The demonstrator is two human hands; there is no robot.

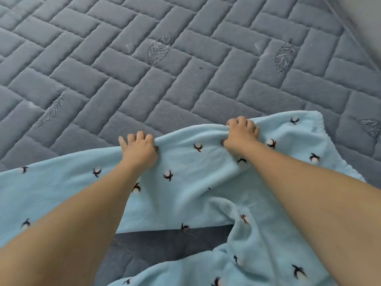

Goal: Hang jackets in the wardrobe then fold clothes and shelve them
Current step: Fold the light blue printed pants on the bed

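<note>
Left hand [138, 149], right hand [241, 131] grip fleecy blue garment [191, 170].

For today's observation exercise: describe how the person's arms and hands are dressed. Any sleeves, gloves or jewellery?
Both forearms are bare as far as the picture shows: no sleeves reach into view. The left hand and the right hand wear no gloves, and no rings, watch or bracelet show on the fingers or wrists. No markings can be seen on either arm.
</note>
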